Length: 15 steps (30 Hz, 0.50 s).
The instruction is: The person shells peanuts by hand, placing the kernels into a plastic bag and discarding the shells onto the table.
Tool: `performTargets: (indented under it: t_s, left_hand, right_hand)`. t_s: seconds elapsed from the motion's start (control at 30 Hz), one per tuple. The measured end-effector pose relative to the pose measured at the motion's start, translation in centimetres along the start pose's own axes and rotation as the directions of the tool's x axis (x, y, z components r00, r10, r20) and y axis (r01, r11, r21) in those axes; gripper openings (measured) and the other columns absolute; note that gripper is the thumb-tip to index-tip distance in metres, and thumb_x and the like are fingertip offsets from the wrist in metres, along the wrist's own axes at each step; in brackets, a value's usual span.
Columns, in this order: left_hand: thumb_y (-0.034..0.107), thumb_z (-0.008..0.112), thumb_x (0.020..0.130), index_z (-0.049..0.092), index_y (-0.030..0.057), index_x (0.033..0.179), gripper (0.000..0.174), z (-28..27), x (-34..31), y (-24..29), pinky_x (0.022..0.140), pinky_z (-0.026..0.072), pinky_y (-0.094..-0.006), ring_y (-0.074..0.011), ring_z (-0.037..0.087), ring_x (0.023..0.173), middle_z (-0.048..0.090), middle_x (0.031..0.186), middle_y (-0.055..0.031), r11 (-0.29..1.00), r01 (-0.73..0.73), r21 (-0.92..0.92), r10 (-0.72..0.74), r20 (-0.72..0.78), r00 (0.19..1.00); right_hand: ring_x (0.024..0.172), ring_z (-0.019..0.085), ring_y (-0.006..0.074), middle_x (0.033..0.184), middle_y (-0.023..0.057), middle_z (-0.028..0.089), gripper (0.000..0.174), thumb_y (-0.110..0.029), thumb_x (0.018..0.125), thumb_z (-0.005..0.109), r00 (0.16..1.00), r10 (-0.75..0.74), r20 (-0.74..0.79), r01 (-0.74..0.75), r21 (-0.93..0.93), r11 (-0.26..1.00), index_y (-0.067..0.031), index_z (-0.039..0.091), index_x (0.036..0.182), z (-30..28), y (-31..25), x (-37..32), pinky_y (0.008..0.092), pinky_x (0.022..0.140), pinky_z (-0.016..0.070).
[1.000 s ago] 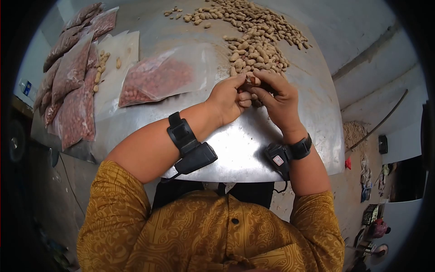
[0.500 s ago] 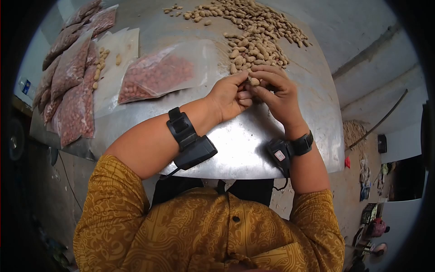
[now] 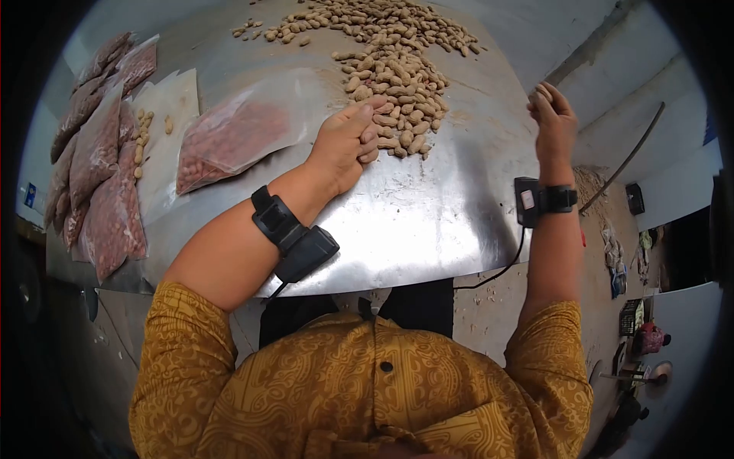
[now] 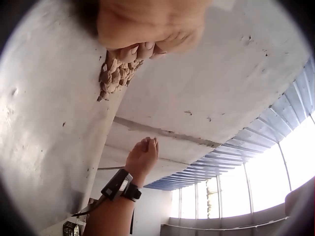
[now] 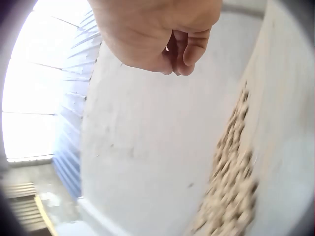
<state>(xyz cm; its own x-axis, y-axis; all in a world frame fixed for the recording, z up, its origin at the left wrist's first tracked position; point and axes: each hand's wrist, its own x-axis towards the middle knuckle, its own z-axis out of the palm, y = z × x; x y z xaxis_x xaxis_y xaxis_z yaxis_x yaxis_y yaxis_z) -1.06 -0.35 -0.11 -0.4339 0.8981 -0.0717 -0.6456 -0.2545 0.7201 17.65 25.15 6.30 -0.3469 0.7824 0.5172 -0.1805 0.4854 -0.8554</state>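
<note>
My left hand [image 3: 345, 145] is at the near left edge of the peanut pile [image 3: 397, 92], its fingers curled in and the thumb lying along the top. Nothing shows between those fingers; the inside of the palm is hidden. Out past the table's right side, my right hand [image 3: 554, 126] is raised. It pinches a pale tan piece of peanut shell [image 3: 544, 92] between thumb and fingers. In the right wrist view the curled fingertips [image 5: 186, 66] hang in front of the wall, and the shell is hidden there.
A clear bag of shelled red peanuts [image 3: 241, 130] lies left of my left hand. More filled bags [image 3: 107, 206] are stacked at the far left, beside flat plastic bags [image 3: 172, 92] with several peanuts on them. The metal table [image 3: 428, 237] has its near edge before my body.
My hands were together over a peanut, breaking its shell; now they are apart. The right has swung far right and up with a shell piece. The left has shifted slightly left in view.
</note>
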Motion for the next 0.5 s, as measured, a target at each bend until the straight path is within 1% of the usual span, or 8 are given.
performTargets:
  t_s: [0.03, 0.1, 0.17, 0.27, 0.3, 0.37, 0.43, 0.5]
  left_hand:
    - [0.022, 0.044, 0.094, 0.045, 0.0026, 0.119, 0.032, 0.1, 0.1, -0.1, 0.044, 0.0260, -0.0188, -0.0047, 0.029, 0.047, 0.036, 0.060, 0.0037, 1.000, -0.026, 0.011, 0.026, -0.008, 1.000]
    - [0.021, 0.045, 0.094, 0.045, 0.0020, 0.119, 0.031, 0.2, 0.3, -0.4, 0.044, 0.0266, -0.0188, -0.0049, 0.030, 0.048, 0.037, 0.061, 0.0030, 0.997, -0.077, 0.030, 0.078, -0.028, 0.997]
    - [0.021, 0.045, 0.094, 0.046, 0.0019, 0.118, 0.030, 0.2, 0.6, -0.5, 0.044, 0.0266, -0.0190, -0.0050, 0.031, 0.048, 0.039, 0.062, 0.0027, 0.996, -0.086, 0.024, 0.087, -0.047, 0.995]
    - [0.021, 0.045, 0.094, 0.046, 0.0020, 0.117, 0.030, -0.3, 1.0, -0.6, 0.044, 0.0269, -0.0191, -0.0052, 0.032, 0.048, 0.041, 0.064, 0.0021, 0.995, -0.102, 0.008, 0.103, -0.042, 0.994]
    - [0.022, 0.046, 0.094, 0.047, 0.0021, 0.116, 0.030, -0.5, 1.1, -0.6, 0.044, 0.0270, -0.0192, -0.0053, 0.032, 0.048, 0.042, 0.065, 0.0019, 0.994, -0.107, 0.000, 0.107, -0.036, 0.994]
    - [0.022, 0.046, 0.094, 0.047, 0.0024, 0.116, 0.029, -0.5, 1.1, -0.7, 0.044, 0.0271, -0.0193, -0.0054, 0.033, 0.048, 0.044, 0.066, 0.0014, 0.994, -0.105, -0.010, 0.104, -0.056, 0.993]
    - [0.023, 0.046, 0.094, 0.047, 0.0026, 0.115, 0.030, -0.6, 1.1, -0.7, 0.044, 0.0273, -0.0193, -0.0055, 0.033, 0.048, 0.044, 0.066, 0.0012, 0.994, -0.103, -0.020, 0.101, -0.072, 0.992]
    - [0.024, 0.046, 0.094, 0.047, 0.0028, 0.115, 0.030, -0.6, 1.0, -0.6, 0.044, 0.0274, -0.0193, -0.0055, 0.033, 0.048, 0.044, 0.067, 0.0012, 0.994, -0.100, -0.033, 0.097, -0.086, 0.992]
  right_hand:
    - [0.067, 0.060, 0.0136, 0.084, 0.0100, 0.063, 0.028, -0.006, 0.079, 0.060, 0.998, -0.022, -0.061, 0.013, -0.145, 0.989, 0.0048, 0.059, 0.105, -3.2, 1.2, 1.5, 0.0223, 0.061, 0.0480]
    - [0.066, 0.060, 0.0140, 0.084, 0.0099, 0.063, 0.029, -0.005, 0.078, 0.059, 0.977, -0.006, -0.212, -0.073, -0.361, 0.930, 0.0040, 0.059, 0.106, -9.6, 4.0, 4.1, 0.0234, 0.060, 0.0485]
    - [0.066, 0.061, 0.0146, 0.086, 0.0103, 0.064, 0.032, -0.005, 0.076, 0.059, 0.949, 0.008, -0.314, -0.151, -0.432, 0.889, 0.0024, 0.059, 0.107, -16.0, 7.3, 5.7, 0.0244, 0.059, 0.0493]
    - [0.068, 0.062, 0.0153, 0.087, 0.0107, 0.064, 0.032, -0.006, 0.076, 0.058, 0.942, 0.107, -0.318, -0.313, -0.722, 0.616, 0.0021, 0.060, 0.107, -18.7, 7.9, 5.4, 0.0244, 0.059, 0.0496]
    - [0.068, 0.062, 0.0152, 0.088, 0.0109, 0.064, 0.032, -0.007, 0.076, 0.059, 0.959, 0.097, -0.266, -0.264, -0.718, 0.645, 0.0021, 0.060, 0.107, -18.2, 7.9, 5.5, 0.0245, 0.059, 0.0497]
    - [0.068, 0.062, 0.0149, 0.089, 0.0114, 0.064, 0.033, -0.009, 0.076, 0.060, 0.984, 0.072, -0.161, -0.165, -0.697, 0.697, 0.0022, 0.060, 0.107, -14.7, 6.9, 4.9, 0.0248, 0.059, 0.0498]
    - [0.067, 0.062, 0.0139, 0.087, 0.0109, 0.064, 0.031, -0.011, 0.076, 0.061, 0.989, 0.147, -0.008, -0.127, -0.552, 0.824, 0.0026, 0.061, 0.104, -8.0, 4.2, 3.1, 0.0251, 0.059, 0.0497]
    - [0.067, 0.061, 0.0132, 0.084, 0.0095, 0.064, 0.027, -0.011, 0.077, 0.061, 0.934, 0.266, 0.237, -0.118, -0.498, 0.859, 0.0027, 0.062, 0.100, -1.9, 1.9, 1.1, 0.0251, 0.059, 0.0495]
